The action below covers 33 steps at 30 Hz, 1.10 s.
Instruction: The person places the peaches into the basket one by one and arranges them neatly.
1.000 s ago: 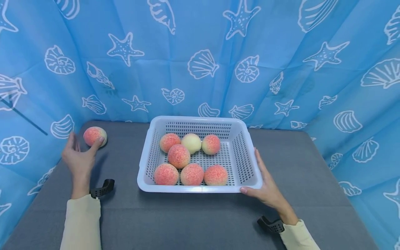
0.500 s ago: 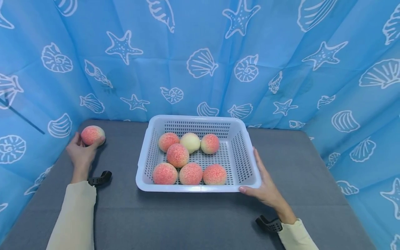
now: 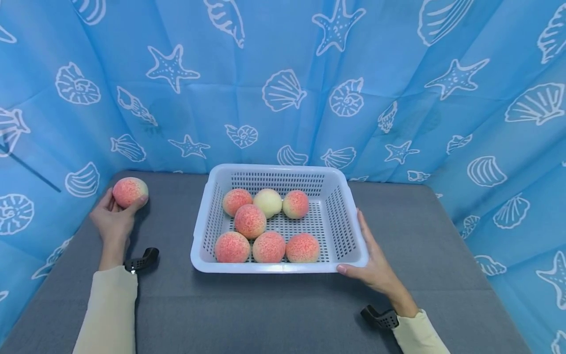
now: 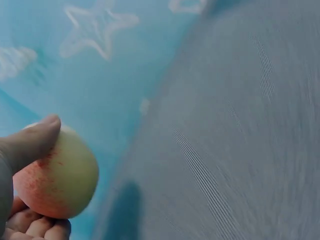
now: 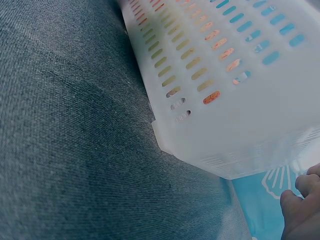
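Note:
At the back left corner of the table my left hand (image 3: 115, 219) holds a pink-and-cream peach (image 3: 130, 192). Seen from the left wrist, the thumb lies over the top of this peach (image 4: 65, 175) and the curled fingers sit beneath it. A white plastic basket (image 3: 283, 268) with slotted walls stands at mid-table, holding several peaches, mostly pink, with a pale one (image 3: 268, 203) in the back row. My right hand (image 3: 376, 268) grips the basket's front right corner, thumb at the front rim and fingers along the right side. The right wrist view shows the basket's slotted outer wall (image 5: 240, 115) close up.
A grey cloth covers the table (image 3: 265, 314). Blue curtain (image 3: 247, 98) with white shells and starfish hangs along the back and both sides. Black straps with a small camera sit on the left wrist (image 3: 143, 260) and right wrist (image 3: 380, 317).
My left hand has closed its fingers round the peach at the back left, which now shows a little higher in the grasp. The right hand stays at the basket corner; the view shifts slightly.

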Motion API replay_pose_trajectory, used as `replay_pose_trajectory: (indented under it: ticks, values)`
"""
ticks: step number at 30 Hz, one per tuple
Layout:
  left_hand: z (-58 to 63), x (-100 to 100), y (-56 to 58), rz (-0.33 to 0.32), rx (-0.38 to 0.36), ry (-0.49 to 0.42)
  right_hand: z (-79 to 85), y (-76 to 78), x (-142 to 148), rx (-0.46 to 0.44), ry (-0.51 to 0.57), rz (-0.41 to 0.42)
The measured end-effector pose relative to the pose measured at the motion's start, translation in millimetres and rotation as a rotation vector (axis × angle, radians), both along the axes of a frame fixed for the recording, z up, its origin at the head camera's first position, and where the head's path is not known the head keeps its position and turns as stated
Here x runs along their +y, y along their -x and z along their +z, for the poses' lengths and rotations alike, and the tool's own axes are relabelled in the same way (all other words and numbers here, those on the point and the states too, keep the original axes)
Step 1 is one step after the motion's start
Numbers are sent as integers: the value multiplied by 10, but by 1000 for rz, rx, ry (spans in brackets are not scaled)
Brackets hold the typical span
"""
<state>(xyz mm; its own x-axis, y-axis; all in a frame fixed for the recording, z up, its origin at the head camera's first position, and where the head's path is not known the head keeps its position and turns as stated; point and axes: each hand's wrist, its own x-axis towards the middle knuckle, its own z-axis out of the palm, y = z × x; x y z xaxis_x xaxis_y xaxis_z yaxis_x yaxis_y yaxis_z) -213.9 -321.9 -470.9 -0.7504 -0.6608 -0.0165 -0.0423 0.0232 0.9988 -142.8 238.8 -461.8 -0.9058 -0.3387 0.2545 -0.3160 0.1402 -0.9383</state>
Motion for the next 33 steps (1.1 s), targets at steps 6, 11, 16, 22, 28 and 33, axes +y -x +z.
replay_pose_trajectory:
  ticks: [6,11,16,22,28,33]
  values:
    - [275,181,-164,-3,108,-87,-5,1,-7,13,-2,-1]
    - [444,307,-261,-26,172,-78,-6,2,-16,21,4,7]
    - [674,438,-362,-51,255,-75,3,4,-6,29,13,14]
    - [977,653,-500,-92,373,-72,-3,7,8,29,-3,5]
    - [1087,890,-561,-163,446,60,0,14,8,26,-9,4]
    - [1068,1141,-569,-256,426,166,6,13,7,30,-11,4]
